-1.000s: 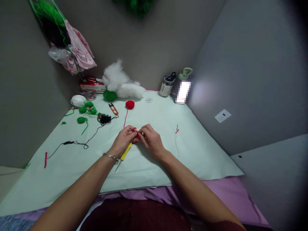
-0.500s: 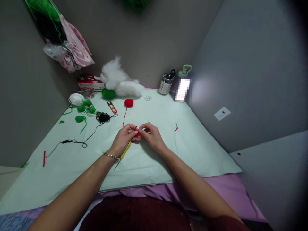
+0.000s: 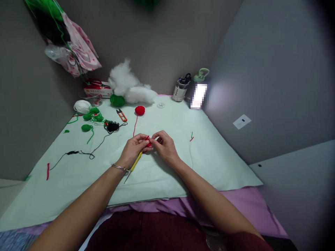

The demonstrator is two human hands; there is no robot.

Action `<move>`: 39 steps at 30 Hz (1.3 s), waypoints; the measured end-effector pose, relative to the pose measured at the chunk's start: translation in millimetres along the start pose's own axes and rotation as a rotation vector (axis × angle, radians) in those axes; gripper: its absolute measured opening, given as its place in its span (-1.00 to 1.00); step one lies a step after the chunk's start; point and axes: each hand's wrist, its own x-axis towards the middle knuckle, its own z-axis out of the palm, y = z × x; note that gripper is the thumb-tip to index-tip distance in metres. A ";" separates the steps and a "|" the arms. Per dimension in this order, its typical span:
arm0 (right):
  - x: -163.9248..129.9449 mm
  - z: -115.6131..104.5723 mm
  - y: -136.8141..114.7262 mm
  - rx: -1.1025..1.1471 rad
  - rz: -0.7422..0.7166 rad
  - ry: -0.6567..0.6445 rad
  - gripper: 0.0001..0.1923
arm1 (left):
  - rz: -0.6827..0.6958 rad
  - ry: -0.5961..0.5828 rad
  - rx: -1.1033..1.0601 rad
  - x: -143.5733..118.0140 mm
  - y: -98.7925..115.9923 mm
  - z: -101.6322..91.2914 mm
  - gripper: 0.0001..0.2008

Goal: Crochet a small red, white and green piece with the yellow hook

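Head view: small red crochet piece at frame center, pinched between left hand and right hand. Left also grips yellow crochet hook. Red yarn strand runs up to red yarn ball; orange snips upper left.

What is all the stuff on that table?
red crochet piece: one, red, pinched between both hands
crochet hook: one, yellow handle, under left hand
red yarn ball: one, red, beyond hands
snips: one, orange, left of red ball
black yarn: one tangle, near snips
green yarn pieces: several, far left
stuffing: white heap, by wall
jar: one, far right
paper sheet: pale green, covers table
left hand: holding piece
right hand: holding piece
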 end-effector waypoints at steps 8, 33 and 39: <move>0.0 0.1 -2.4 -0.019 -0.005 0.006 -0.73 | -0.033 -0.039 -0.049 -0.2 3.1 -0.6 -0.69; -7.0 -0.9 -3.7 -0.273 -0.204 -0.036 -0.87 | -0.033 -0.058 -0.088 -2.5 3.5 1.8 -0.76; -7.3 -0.9 -3.5 -0.313 -0.211 -0.037 -0.88 | -0.074 -0.082 -0.139 -6.7 9.8 5.4 -0.76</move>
